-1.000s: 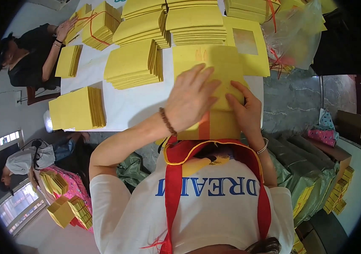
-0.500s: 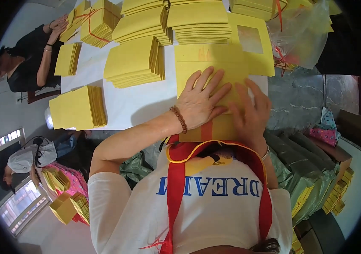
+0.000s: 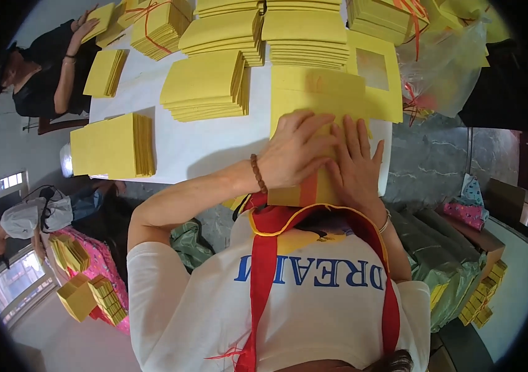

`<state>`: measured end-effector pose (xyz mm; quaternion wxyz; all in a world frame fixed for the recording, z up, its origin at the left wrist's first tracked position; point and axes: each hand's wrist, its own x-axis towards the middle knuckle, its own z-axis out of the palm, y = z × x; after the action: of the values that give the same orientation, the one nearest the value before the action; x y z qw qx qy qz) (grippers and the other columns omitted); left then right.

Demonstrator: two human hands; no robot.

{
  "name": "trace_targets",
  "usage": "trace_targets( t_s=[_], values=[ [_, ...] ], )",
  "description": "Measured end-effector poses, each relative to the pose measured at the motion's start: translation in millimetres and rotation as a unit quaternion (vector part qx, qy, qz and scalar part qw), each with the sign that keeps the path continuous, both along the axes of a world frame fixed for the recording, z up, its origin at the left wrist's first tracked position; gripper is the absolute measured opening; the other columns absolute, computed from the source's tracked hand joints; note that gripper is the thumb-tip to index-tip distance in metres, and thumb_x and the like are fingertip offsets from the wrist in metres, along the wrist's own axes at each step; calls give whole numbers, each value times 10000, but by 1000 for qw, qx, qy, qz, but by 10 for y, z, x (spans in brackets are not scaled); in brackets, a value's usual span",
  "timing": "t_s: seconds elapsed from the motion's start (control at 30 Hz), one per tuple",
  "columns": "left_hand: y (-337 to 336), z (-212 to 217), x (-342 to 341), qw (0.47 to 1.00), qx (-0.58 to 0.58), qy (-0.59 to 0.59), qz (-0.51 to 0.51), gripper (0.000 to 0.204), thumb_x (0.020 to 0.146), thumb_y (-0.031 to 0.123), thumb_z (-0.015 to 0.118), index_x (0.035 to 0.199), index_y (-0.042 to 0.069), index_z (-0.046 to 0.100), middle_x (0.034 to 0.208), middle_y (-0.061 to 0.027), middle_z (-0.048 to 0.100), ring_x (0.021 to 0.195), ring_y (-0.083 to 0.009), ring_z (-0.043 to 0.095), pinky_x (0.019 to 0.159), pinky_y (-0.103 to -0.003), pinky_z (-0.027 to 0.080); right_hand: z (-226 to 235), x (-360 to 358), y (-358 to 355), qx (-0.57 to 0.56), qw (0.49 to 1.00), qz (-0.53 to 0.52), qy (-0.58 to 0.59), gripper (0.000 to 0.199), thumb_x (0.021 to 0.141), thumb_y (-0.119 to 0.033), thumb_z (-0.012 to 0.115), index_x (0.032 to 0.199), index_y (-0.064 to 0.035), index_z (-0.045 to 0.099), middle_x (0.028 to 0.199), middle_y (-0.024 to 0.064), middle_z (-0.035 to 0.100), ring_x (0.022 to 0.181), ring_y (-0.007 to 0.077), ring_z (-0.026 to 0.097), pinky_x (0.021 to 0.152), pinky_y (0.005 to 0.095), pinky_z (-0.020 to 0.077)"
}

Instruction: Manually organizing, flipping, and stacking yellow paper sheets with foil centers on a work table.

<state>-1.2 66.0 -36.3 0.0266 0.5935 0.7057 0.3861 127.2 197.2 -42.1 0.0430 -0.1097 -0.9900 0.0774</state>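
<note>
A stack of yellow paper sheets (image 3: 316, 93) lies on the white table (image 3: 196, 146) right in front of me. My left hand (image 3: 295, 152), with a brown bead bracelet on its wrist, lies flat on the near part of this stack with its fingers spread. My right hand (image 3: 356, 164) presses flat beside it, its fingers partly under the left hand's fingertips. Neither hand grips anything. A yellow sheet with a paler square in its middle (image 3: 375, 71) lies just beyond to the right.
Several more stacks of yellow paper (image 3: 205, 87) cover the table, one at the left edge (image 3: 112, 146). A person in black (image 3: 44, 77) handles sheets at the far left corner. Another person (image 3: 25, 217) sits low on the left by tied bundles (image 3: 81, 288). Clear plastic bags (image 3: 447, 68) lie at right.
My right hand has slid from the stack's right side onto its near part beside my left hand. My left hand has flattened and shifted slightly toward me.
</note>
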Motion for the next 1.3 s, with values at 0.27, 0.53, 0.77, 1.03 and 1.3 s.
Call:
trace_targets(
  t_s=[0.27, 0.53, 0.77, 1.03, 1.3],
  values=[
    [-79, 151, 139, 955, -147, 259, -17, 420, 726, 155, 570, 1111, -1, 510, 1142, -160, 492, 987, -290, 486, 826, -367, 408, 6, -40, 100, -138, 990, 20, 15, 565, 859, -288, 504, 1359, -95, 326, 1435, 110, 257, 1342, 325, 174, 1004, 595, 157],
    [18, 10, 108, 932, -107, 347, 5, 410, 701, 163, 531, 1073, -8, 530, 950, -91, 556, 828, -206, 529, 693, -296, 436, 214, 23, 357, -570, 815, -21, 108, 508, 917, -204, 443, 1364, -19, 289, 1387, 126, 348, 1316, 220, 252, 1055, 313, 203],
    [-403, 445, -589, 971, 40, 232, 35, 411, 677, 92, 545, 1086, 51, 548, 1064, -78, 583, 897, -253, 545, 734, -370, 430, 418, -154, 369, -584, 764, -87, 260, 433, 944, -219, 394, 1303, 23, 376, 1272, 147, 472, 1218, 185, 387, 1031, 301, 248],
    [-1246, -44, -1643, 932, -101, 297, 182, 467, 687, 36, 562, 1146, 119, 543, 1108, -22, 580, 971, -215, 528, 818, -350, 385, 470, -957, -275, -708, 704, 9, 54, 478, 930, -243, 445, 1326, 4, 342, 1337, 130, 391, 1245, 216, 363, 1012, 347, 314],
    [-1348, -478, -1670, 941, -219, 214, 144, 454, 752, 187, 601, 1193, 115, 520, 1154, -57, 557, 1027, -233, 511, 873, -369, 374, -177, -2223, -636, -718, 675, -94, -137, 779, 793, -454, 575, 1388, -123, 196, 1402, 118, 258, 1236, 346, 267, 956, 557, 230]
  ],
)
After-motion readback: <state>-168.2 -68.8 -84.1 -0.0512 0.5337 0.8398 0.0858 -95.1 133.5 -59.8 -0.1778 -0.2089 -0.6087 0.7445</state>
